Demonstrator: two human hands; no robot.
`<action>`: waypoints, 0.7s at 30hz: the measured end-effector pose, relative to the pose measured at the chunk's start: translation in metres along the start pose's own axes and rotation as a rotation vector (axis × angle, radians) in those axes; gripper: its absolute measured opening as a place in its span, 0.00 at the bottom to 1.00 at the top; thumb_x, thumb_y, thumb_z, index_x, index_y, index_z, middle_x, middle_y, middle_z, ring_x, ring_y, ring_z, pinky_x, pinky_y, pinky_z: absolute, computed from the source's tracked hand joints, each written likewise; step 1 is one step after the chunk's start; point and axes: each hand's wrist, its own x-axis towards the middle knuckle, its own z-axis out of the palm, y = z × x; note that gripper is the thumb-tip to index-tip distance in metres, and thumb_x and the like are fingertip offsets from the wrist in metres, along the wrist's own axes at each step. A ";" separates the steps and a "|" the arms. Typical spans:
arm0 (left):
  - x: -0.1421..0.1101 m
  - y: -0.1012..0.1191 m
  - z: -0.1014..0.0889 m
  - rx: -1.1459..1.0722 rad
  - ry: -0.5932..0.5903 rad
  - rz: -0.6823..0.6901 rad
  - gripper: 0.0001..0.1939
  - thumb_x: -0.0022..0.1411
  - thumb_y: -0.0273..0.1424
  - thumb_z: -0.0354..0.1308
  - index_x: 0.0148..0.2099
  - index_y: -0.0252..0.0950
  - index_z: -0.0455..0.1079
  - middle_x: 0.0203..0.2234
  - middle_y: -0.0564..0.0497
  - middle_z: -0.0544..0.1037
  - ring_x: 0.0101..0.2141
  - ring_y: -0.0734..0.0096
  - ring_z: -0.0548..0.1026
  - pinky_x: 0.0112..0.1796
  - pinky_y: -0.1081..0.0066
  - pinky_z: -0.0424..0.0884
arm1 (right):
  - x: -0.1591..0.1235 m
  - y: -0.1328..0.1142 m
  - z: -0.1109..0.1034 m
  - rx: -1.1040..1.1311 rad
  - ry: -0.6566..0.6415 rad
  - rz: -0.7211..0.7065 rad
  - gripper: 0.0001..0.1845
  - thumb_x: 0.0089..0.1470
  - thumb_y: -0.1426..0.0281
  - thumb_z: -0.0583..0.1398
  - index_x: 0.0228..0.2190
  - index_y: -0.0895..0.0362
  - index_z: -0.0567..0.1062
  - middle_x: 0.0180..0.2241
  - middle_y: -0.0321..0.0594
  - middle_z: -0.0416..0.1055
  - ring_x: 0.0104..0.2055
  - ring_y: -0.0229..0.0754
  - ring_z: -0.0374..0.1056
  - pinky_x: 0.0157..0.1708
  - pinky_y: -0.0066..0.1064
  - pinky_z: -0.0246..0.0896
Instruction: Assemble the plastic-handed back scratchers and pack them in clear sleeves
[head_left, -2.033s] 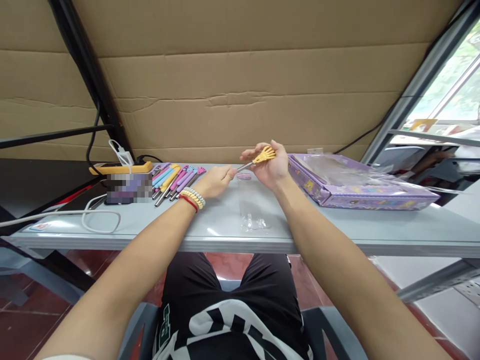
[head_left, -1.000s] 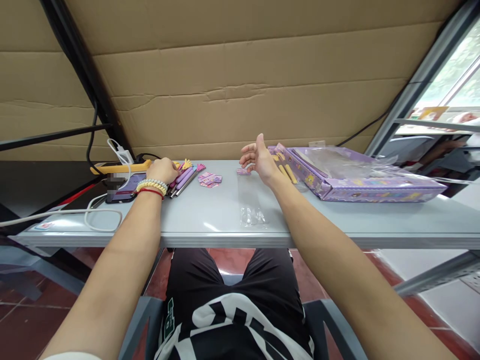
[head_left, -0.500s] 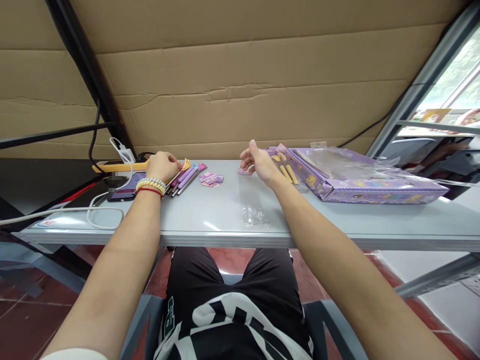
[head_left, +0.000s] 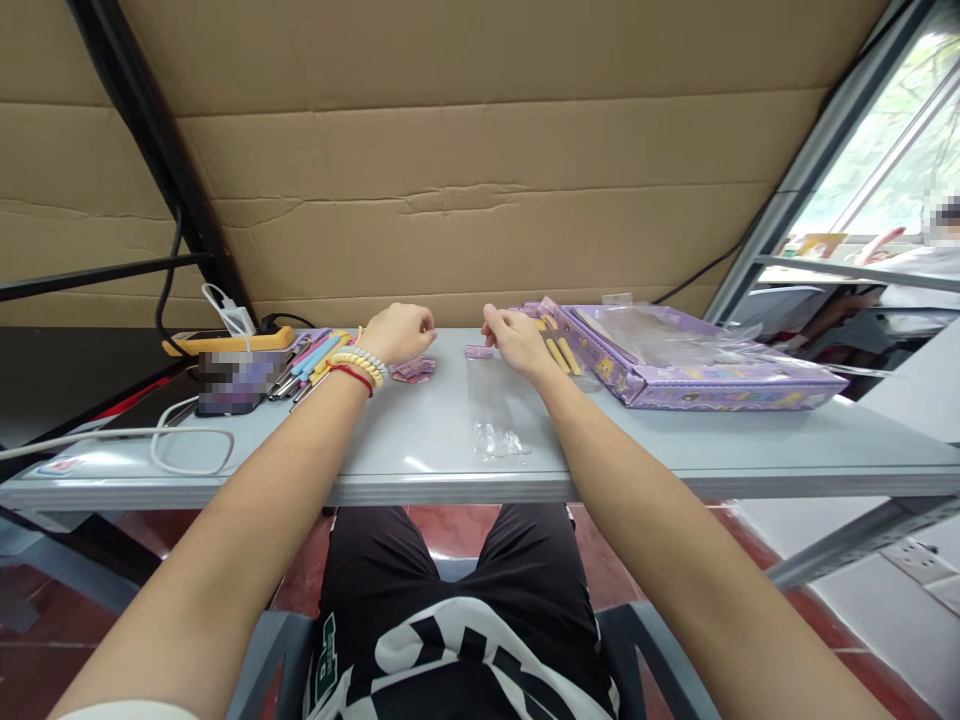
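Observation:
My left hand, with bracelets at the wrist, is closed above a small pile of pink-purple printed cards. Any item in its fingers is hidden. Behind its wrist lie pens with purple, blue and yellow barrels. My right hand is also closed, thumb on top, and what it pinches, if anything, does not show. A clear plastic bag with a pink printed strip at its top lies flat on the table, just left of and below that hand. Yellow pens rest beyond the right wrist.
A purple patterned box with clear plastic in it sits on the right of the grey table. To the left are a phone, a yellow bar-like object and white cables. Cardboard stands behind; another person is at far right.
My left hand has moved right, from the pens to above the cards. My right hand's fingers have curled in. The view has shifted slightly.

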 end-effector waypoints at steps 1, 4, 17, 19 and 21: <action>0.003 0.003 0.005 0.018 -0.054 -0.002 0.11 0.56 0.33 0.53 0.38 0.38 0.76 0.37 0.47 0.80 0.39 0.59 0.76 0.40 0.65 0.70 | 0.000 0.000 0.000 -0.045 -0.018 -0.003 0.26 0.61 0.54 0.49 0.21 0.58 0.68 0.20 0.37 0.67 0.25 0.35 0.61 0.28 0.28 0.52; 0.005 0.006 0.022 0.018 -0.070 -0.020 0.15 0.57 0.28 0.50 0.42 0.37 0.76 0.41 0.44 0.79 0.43 0.57 0.75 0.43 0.64 0.70 | -0.001 -0.001 0.002 -0.165 -0.071 -0.011 0.23 0.59 0.56 0.52 0.20 0.58 0.68 0.22 0.37 0.69 0.26 0.35 0.61 0.29 0.28 0.51; -0.008 -0.011 0.040 -0.080 -0.032 -0.053 0.16 0.59 0.30 0.50 0.46 0.34 0.74 0.44 0.43 0.78 0.46 0.61 0.75 0.48 0.67 0.69 | 0.000 0.022 -0.002 -0.611 -0.267 0.271 0.40 0.47 0.58 0.61 0.58 0.64 0.66 0.57 0.56 0.66 0.60 0.58 0.60 0.51 0.39 0.58; -0.008 -0.004 0.043 -0.102 -0.073 0.011 0.17 0.59 0.32 0.52 0.48 0.34 0.74 0.45 0.43 0.78 0.46 0.61 0.75 0.49 0.67 0.68 | 0.001 0.028 0.002 -0.625 -0.325 0.200 0.44 0.49 0.57 0.60 0.63 0.63 0.59 0.63 0.54 0.58 0.66 0.60 0.49 0.59 0.44 0.50; -0.009 0.002 0.045 -0.129 -0.116 0.080 0.18 0.59 0.34 0.53 0.49 0.34 0.73 0.47 0.43 0.77 0.45 0.60 0.75 0.50 0.66 0.68 | 0.002 0.032 0.005 -0.621 -0.404 0.175 0.46 0.50 0.54 0.58 0.65 0.60 0.55 0.65 0.52 0.54 0.68 0.60 0.44 0.62 0.48 0.44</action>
